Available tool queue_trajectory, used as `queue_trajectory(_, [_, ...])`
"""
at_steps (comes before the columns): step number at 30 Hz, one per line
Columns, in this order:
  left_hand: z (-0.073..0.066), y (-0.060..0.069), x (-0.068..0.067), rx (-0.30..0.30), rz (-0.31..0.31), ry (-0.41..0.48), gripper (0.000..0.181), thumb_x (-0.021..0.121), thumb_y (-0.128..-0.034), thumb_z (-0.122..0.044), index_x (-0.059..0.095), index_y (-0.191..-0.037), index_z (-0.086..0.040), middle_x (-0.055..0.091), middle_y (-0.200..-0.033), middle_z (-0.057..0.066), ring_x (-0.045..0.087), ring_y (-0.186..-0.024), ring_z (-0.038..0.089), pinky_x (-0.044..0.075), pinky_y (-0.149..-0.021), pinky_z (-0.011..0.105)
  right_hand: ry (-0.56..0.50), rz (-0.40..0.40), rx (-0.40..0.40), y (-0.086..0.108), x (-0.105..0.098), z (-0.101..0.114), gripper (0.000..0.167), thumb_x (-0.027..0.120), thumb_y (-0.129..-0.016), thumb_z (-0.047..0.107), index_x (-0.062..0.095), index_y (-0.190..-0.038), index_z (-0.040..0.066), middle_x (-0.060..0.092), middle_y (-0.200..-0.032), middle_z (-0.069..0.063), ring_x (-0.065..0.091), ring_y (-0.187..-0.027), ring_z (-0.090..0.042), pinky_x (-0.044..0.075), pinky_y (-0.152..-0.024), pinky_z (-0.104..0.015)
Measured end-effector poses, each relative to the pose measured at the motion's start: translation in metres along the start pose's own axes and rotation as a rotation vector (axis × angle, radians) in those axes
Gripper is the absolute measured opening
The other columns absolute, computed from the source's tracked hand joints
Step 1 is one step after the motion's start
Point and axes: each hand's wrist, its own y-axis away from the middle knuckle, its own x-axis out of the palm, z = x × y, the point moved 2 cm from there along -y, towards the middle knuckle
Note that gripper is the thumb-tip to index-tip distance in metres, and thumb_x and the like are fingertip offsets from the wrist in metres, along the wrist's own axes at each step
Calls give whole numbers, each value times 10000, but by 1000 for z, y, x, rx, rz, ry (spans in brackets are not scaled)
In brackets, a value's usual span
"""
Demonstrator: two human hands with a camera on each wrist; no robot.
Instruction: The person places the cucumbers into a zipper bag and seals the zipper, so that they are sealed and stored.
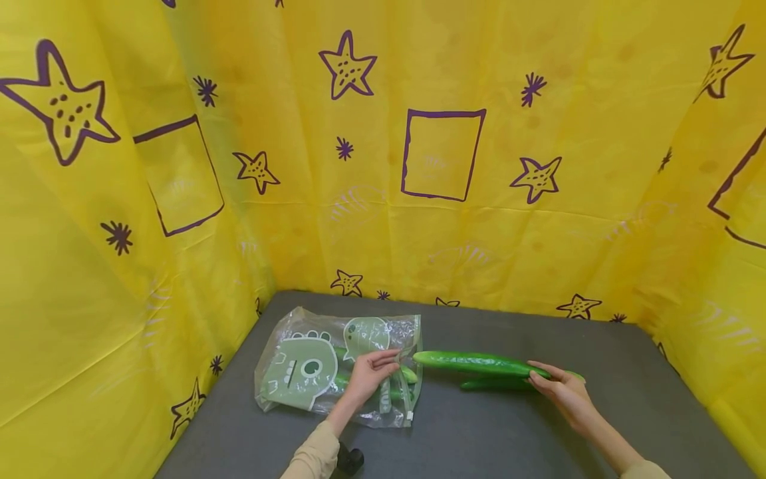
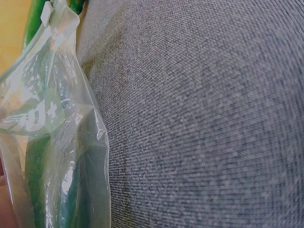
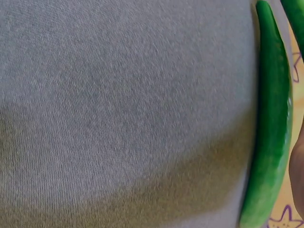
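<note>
A clear zip bag [image 1: 281, 392] with green cartoon dinosaur prints lies on the table, its mouth facing right. Green cucumbers [image 1: 408, 374] show through the plastic. My left hand [image 1: 366, 378] pinches the bag's upper edge near the mouth. In my right hand [image 1: 565, 394] is a long cucumber [image 1: 473, 362], gripped near its right end, level above the table. Its pale tip points left, right beside the bag mouth. Beneath it another cucumber [image 3: 273, 114] lies on the table. The left wrist view shows the bag's side [image 2: 92, 123] with dark green shapes inside.
The grey cloth-covered table [image 1: 467, 439] is bounded at the back and sides by a yellow curtain [image 1: 383, 233] with purple stars. A small black object [image 1: 351, 459] shows below the left forearm.
</note>
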Motion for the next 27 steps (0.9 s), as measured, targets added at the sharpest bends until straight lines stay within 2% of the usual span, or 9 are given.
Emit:
queue_trajectory(4, [-2,0,0,-3,-3,-7,334,650,-849,24,601,-1171,98,620,-1169,288,681,-1005,162,559,-855,205,22,-3,16,-1,8,-2,354,669,-887,148,621,-1236,118,623,-962,121,644,-875,43,543,-899,-210])
queue_trajectory(9, [-1,0,0,2,1,-15,332,649,-851,21,602,-1169,101,618,-1173,289,673,-1030,228,559,-860,212,55,-36,15,-2,18,-4,494,678,-879,152,527,-1313,-29,625,-1037,78,647,-871,42,547,-894,-219])
queue_trajectory(13, [12,-4,-1,13,-6,-12,330,653,-852,13,606,-1168,94,621,-1170,288,658,-1051,297,562,-860,223,66,-51,-1,-3,26,-6,506,683,-871,130,515,-1303,-75,638,-1077,31,654,-858,23,554,-844,-190])
queue_trajectory(18, [27,-8,-3,-1,-24,-19,342,666,-853,-20,615,-1182,56,631,-1179,258,677,-1019,180,561,-857,214,65,-47,1,-6,36,-9,484,684,-867,116,533,-1286,-74,647,-1085,26,664,-848,7,559,-837,-193])
queue_trajectory(24, [29,-9,-3,15,-19,-17,355,671,-853,-35,606,-1188,64,626,-1173,273,677,-965,63,561,-859,218,80,-21,-5,-9,52,-9,515,677,-870,113,499,-1310,-88,651,-1153,-59,674,-872,-29,561,-886,-260])
queue_trajectory(27, [28,-8,-3,28,-16,-15,356,669,-855,-38,603,-1186,72,625,-1165,281,676,-953,45,561,-851,209,79,-10,-7,-11,60,-8,517,673,-872,106,492,-1311,-95,628,-1210,-114,676,-890,-48,557,-906,-295])
